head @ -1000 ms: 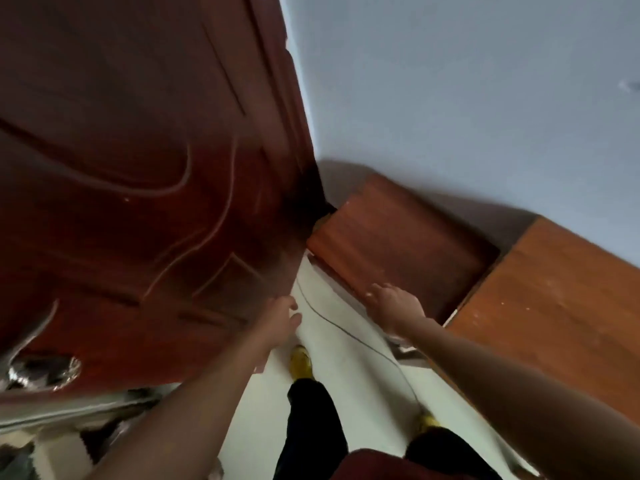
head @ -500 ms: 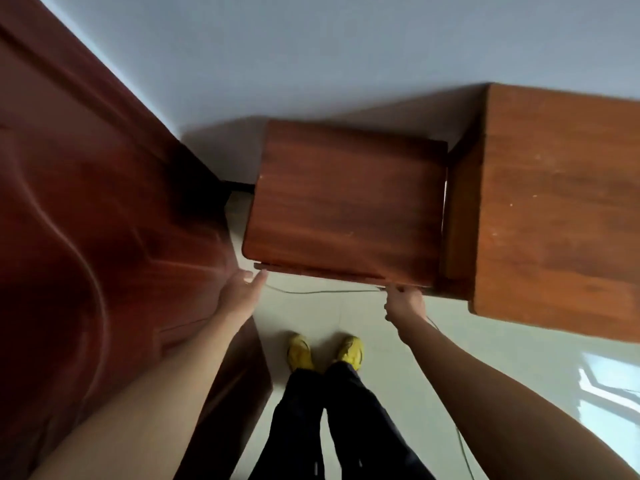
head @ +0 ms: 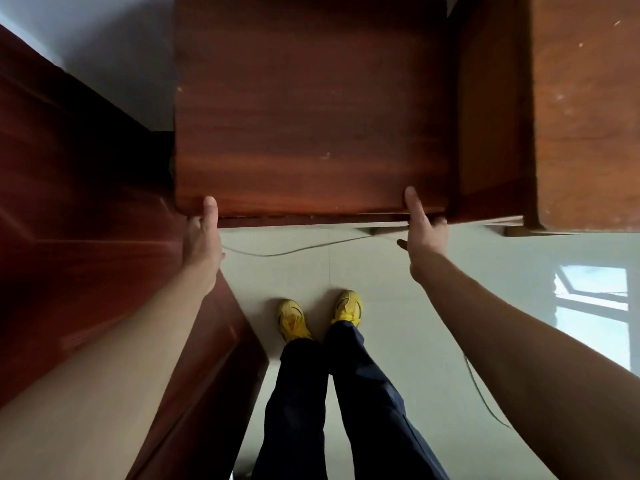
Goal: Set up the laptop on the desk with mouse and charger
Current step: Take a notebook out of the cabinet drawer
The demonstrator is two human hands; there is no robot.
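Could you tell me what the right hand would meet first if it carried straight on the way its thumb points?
The right hand already grips the small desk at its near edge; straight on lies only bare desktop, which looks free up to the picture's top edge.

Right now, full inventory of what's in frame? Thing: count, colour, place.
small desk: 1, dark red-brown wood, top centre, gripped at both near corners
taller wooden furniture: 1, lighter orange-brown, top right, beside the desk
door: 1, dark red-brown, left
cable: 1, thin, pale, on the floor below the desk's near edge
floor: pale tiles, window reflection at right
wall: pale grey, upper left
shoes: 2, yellow, bottom centre
trousers: dark navy
left hand: desk's near-left corner
right hand: near-right corner
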